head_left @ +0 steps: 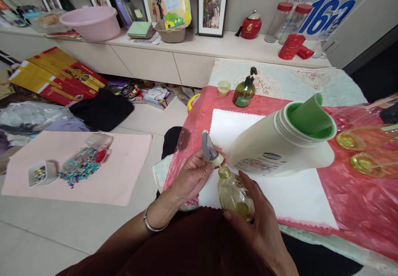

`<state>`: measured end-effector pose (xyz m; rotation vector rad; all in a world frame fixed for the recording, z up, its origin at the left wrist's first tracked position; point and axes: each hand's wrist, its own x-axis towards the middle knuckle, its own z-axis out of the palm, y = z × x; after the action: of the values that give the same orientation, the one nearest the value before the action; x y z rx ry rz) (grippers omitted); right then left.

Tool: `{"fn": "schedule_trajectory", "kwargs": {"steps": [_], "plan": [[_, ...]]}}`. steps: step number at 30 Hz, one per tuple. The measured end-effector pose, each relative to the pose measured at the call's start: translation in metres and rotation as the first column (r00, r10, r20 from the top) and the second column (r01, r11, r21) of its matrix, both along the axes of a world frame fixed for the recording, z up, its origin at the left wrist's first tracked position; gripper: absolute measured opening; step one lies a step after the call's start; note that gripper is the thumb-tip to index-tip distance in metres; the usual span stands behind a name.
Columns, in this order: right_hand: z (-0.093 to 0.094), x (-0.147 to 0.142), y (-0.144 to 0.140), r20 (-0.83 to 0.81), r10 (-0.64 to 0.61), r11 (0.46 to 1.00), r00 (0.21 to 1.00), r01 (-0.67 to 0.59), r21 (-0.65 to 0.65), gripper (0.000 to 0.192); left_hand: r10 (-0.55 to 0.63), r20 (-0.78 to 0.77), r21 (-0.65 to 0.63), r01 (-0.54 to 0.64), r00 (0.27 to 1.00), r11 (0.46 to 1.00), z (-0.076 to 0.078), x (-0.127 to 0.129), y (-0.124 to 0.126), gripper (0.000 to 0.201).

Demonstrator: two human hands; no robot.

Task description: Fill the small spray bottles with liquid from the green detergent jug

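My left hand (pixel 196 169) pinches a grey pump head (pixel 209 148) by its pale collar, just over the mouth of a clear, yellowish bottle (pixel 230 194). Fingers of my right hand (pixel 259 209) wrap round the side of that bottle, which tilts a little toward the left. Whether the pump's tube reaches into the neck is hard to make out. Just beyond my hands stands a large cream detergent jug (pixel 264 149) with its green spout (pixel 312 116) uncovered. A green pump bottle (pixel 245 90) with a black top and a small pale cap (pixel 224 87) stand farther back.
A white sheet (pixel 306 201) lies on the red plastic table cover (pixel 357 209). Clear bottles with yellow liquid (pixel 354 140) lie at the right. On the floor, a pink mat (pixel 124 172) bears coloured beads (pixel 81 166). Picture frames and a pink basin (pixel 90 23) line the back cabinet.
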<state>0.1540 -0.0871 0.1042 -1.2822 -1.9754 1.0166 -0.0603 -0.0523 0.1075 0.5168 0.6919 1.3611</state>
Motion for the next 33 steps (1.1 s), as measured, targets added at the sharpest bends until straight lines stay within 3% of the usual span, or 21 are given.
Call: {"fn": "schedule_trajectory", "kwargs": {"steps": [9, 23, 33], "plan": [[0.002, -0.001, 0.003, 0.030, -0.005, 1.000, 1.000, 0.004, 0.027, 0.068, -0.081, -0.097, 0.016, 0.083, 0.992, 0.996, -0.002, -0.002, -0.003, 0.035], [0.003, -0.001, 0.004, 0.046, -0.003, 0.997, 0.999, 0.000, 0.078, 0.069, -0.119, -0.065, -0.026, 0.117, 0.991, 0.993, -0.008, 0.000, -0.005, 0.039], [-0.006, -0.003, 0.002, -0.055, -0.025, 0.999, 0.998, 0.027, 0.041, 0.070, -0.156, -0.026, -0.029, 0.156, 0.987, 0.987, -0.011, 0.002, -0.008, 0.041]]}}
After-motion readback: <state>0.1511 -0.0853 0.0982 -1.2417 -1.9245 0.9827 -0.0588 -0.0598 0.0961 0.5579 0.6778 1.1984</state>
